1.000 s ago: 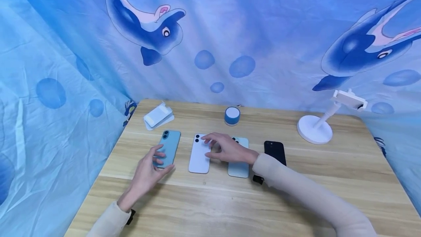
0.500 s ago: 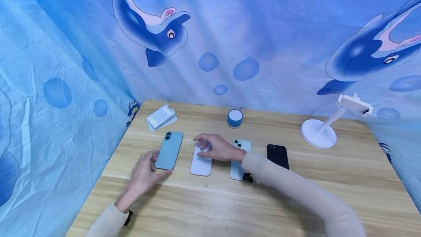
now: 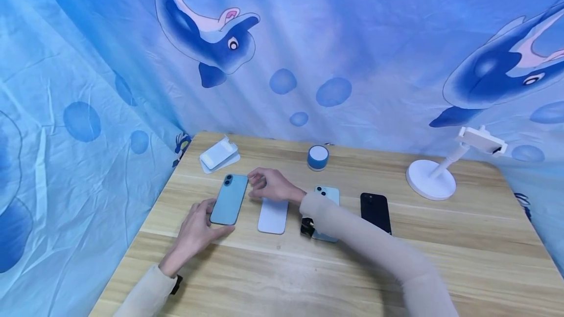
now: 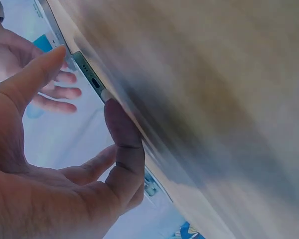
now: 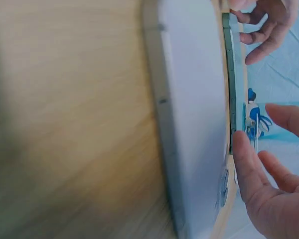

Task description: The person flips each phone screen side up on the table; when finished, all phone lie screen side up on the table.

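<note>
A teal phone (image 3: pixel 229 199) lies back up on the wooden table, its two camera lenses at the far end. My left hand (image 3: pixel 194 229) is curved about its near left corner; in the left wrist view the index fingertip is right at the phone's end with the port (image 4: pixel 93 79). The thumb reaches along that near end. My right hand (image 3: pixel 270 185) hovers over the upper part of a white phone (image 3: pixel 272 218), hiding its lenses, with bent fingers near the teal phone's far right edge. In the right wrist view its fingers (image 5: pixel 249 174) are spread beside the teal phone (image 5: pixel 234 84).
A pale blue phone (image 3: pixel 332 197), partly under the right sleeve (image 3: pixel 352 224), and a black phone (image 3: pixel 375 212) lie to the right. Behind stand a blue and white cylinder (image 3: pixel 317 157) and a white phone stand (image 3: pixel 436 177). White flat pieces (image 3: pixel 219 154) sit at back left.
The right hand has moved left across the white phone toward the teal phone's far edge. The left hand has closed in slightly around the teal phone's near corner. The view has shifted slightly.
</note>
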Available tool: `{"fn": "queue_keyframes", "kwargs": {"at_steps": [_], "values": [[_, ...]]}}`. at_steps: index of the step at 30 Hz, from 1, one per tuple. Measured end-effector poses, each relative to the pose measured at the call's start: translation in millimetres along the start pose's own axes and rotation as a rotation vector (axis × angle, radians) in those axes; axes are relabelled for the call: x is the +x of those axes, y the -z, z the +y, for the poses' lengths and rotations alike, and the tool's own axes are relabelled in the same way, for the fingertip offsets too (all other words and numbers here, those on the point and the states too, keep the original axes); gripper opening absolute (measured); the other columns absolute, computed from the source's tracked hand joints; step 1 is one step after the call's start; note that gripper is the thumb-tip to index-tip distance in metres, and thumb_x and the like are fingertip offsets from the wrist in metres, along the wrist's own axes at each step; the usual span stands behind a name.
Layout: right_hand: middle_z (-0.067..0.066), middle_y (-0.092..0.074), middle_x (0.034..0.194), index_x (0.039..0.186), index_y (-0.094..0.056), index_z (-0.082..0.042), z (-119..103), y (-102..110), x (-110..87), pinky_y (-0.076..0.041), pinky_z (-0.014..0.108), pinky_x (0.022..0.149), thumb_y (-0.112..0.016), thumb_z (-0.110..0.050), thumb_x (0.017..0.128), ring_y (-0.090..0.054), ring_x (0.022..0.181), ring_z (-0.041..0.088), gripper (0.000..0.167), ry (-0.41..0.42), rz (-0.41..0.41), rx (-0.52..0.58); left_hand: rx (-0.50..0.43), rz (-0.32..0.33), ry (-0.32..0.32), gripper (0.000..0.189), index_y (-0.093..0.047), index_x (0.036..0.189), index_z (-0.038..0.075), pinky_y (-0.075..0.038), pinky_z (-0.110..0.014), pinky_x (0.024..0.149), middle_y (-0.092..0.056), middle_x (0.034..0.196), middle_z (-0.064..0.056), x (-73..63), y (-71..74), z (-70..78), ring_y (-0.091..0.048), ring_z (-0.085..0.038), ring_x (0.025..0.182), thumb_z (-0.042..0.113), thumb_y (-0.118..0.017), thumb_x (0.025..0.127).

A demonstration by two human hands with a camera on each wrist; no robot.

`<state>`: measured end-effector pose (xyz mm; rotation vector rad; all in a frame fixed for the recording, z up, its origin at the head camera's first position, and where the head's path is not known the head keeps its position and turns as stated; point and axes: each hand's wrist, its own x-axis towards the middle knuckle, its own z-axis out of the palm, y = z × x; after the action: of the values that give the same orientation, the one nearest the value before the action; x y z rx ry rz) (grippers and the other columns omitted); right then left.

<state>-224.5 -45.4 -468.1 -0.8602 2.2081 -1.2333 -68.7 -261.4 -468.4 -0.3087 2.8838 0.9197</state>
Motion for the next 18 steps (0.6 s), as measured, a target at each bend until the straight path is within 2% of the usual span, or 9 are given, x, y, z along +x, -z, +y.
{"fn": "queue_keyframes", "kwargs": {"at_steps": [5, 12, 18], "values": [[0.015, -0.068, 0.129, 0.139, -0.06, -0.003, -1.2, -6.6, 14.4, -0.057, 0.034, 0.098, -0.078, -0.012, 0.092, -0.072, 0.115, 0.028, 0.052, -0.083, 0.065, 0.058, 0.02, -0.005, -0.012, 0.096, -0.042, 0.152, -0.005, -0.047, -0.054, 0.097, -0.054, 0.134, -0.028, 2.9, -1.0, 2.9, -0.055, -0.039, 0.117, 0.041, -0.088, 0.082], [0.014, -0.068, 0.128, 0.136, -0.063, -0.004, -2.3, -12.7, 24.1, -0.053, 0.038, 0.101, -0.077, -0.017, 0.092, -0.068, 0.112, 0.024, 0.048, -0.13, 0.097, 0.021, 0.085, -0.03, -0.007, 0.102, -0.037, 0.156, -0.004, -0.048, -0.055, 0.093, -0.049, 0.131, -0.029, 4.4, -3.7, 7.6, -0.052, -0.041, 0.114, 0.046, -0.086, 0.083], [0.011, -0.067, 0.13, 0.14, -0.064, -0.006, -6.1, -13.9, 28.0, -0.051, 0.037, 0.102, -0.078, -0.021, 0.092, -0.062, 0.114, 0.022, 0.051, -0.147, 0.092, -0.042, 0.128, 0.001, -0.028, 0.1, -0.037, 0.156, -0.006, -0.049, -0.053, 0.088, -0.047, 0.128, -0.029, 6.6, -7.1, 9.2, -0.053, -0.04, 0.109, 0.046, -0.084, 0.084]]}}
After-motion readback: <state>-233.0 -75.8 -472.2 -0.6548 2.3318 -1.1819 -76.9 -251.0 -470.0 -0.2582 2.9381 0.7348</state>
